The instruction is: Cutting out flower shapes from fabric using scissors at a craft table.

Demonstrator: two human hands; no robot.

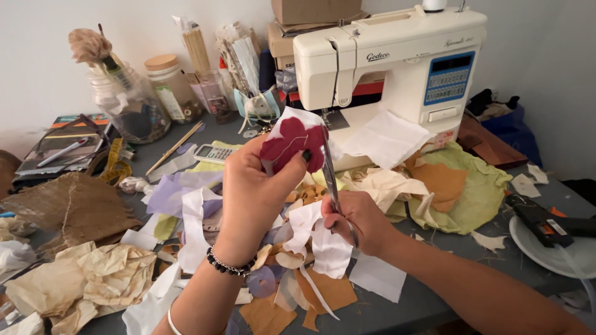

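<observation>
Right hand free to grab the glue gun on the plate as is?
Probably not: the right hand is shut on scissors, cutting red fabric. The path to the glue gun looks open.

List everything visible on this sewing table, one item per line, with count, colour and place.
sewing machine: 1, cream, back centre
cardboard boxes: 2, brown, behind the machine
calculator: 1, white, left of the machine
glass jars: 2, clear, back left
measuring tape: 1, yellow, left
burlap piece: 1, brown, left
fabric scraps: many, white, lilac, ochre, green, across the table
glue gun: 1, black, on the white plate, right
red fabric piece: 1, dark red, in the left hand
scissors: 1 pair, metal, in the right hand
left hand: beaded bracelet, centre
right hand: centre right
</observation>
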